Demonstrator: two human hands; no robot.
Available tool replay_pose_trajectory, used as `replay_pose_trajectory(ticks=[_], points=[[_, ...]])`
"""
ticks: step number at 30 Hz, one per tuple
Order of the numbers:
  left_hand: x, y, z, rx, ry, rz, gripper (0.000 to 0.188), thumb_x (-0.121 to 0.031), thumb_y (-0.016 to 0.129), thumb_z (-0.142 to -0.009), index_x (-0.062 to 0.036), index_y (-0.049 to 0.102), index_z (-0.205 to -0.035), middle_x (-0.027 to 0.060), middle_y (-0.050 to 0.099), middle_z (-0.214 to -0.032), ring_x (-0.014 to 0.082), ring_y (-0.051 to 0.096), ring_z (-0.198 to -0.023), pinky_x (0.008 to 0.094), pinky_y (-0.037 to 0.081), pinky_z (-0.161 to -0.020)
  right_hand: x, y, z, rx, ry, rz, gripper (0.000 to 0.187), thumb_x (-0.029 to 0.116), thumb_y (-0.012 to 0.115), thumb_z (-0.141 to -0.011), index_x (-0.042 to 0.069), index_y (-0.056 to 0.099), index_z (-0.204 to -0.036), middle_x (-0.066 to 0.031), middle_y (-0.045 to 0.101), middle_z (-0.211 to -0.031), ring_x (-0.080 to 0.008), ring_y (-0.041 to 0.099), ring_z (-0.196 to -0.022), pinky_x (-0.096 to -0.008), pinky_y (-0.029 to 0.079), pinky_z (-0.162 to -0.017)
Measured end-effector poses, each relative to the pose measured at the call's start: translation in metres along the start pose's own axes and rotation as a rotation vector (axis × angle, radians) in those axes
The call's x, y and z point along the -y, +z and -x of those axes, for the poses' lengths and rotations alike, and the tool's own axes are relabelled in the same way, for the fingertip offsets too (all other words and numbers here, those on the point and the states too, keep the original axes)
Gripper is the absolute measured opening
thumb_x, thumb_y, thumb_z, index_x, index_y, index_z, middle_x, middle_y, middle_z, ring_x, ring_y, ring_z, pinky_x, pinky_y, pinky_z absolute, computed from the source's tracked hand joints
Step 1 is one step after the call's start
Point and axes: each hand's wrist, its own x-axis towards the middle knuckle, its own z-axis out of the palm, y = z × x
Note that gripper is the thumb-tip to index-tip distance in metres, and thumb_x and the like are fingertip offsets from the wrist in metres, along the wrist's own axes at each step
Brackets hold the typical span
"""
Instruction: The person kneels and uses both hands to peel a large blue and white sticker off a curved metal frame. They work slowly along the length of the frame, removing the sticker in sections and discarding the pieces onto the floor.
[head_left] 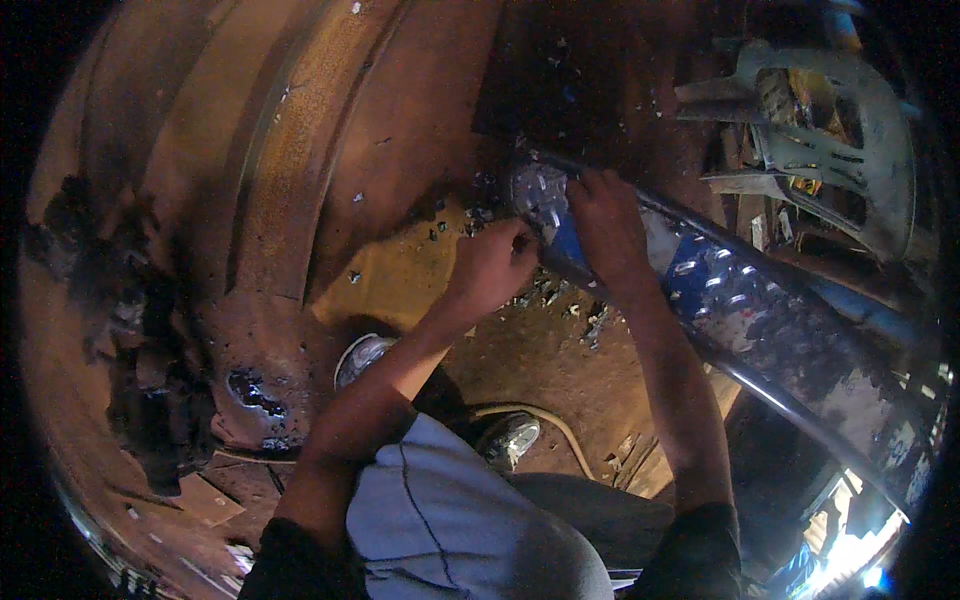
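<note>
A long metal panel [740,300] runs from the upper middle to the lower right. Its face is worn blue and grey with shiny raised marks, and its long edges are rounded. At the panel's far end, my left hand [497,262] is closed by the near edge, fingers curled. What those fingers hold, if anything, is hidden. My right hand [610,225] rests on the panel's face a little to the right, its fingers bent and pressed together toward the far edge. Whatever lies under its fingertips cannot be made out. Dark and pale flakes [590,325] litter the ground below.
A grey-green plastic chair [840,150] lies at the upper right beside scrap. Rusty curved metal sheets [290,150] cover the left side, with a blackened lump [150,340] on them. A thin hose [560,425] curves near my shoe [512,437].
</note>
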Motion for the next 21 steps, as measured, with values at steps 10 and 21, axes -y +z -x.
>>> replay_pose_trajectory(ticks=[10,21], points=[[0.006,0.001,-0.003,0.042,-0.010,0.068,0.018,-0.020,0.061,-0.084,-0.0052,0.064,-0.095,0.0159,0.067,-0.092,0.0352,0.065,-0.088,0.0442,0.050,-0.078,-0.004,-0.007,-0.004,0.096,0.196,-0.207,0.027,0.009,0.056,-0.082,0.007,0.066,-0.107,-0.0146,0.060,-0.103,-0.0352,0.054,-0.103,-0.0458,0.046,-0.090],[0.001,0.000,-0.002,0.019,-0.018,0.072,0.019,-0.019,0.061,-0.086,-0.0031,0.064,-0.096,0.0185,0.067,-0.091,0.0354,0.065,-0.082,0.0420,0.050,-0.072,-0.001,0.003,0.001,-0.016,0.048,-0.041,0.021,0.008,0.063,-0.076,0.009,0.068,-0.097,-0.0086,0.061,-0.097,-0.0288,0.055,-0.097,-0.0441,0.045,-0.081]])
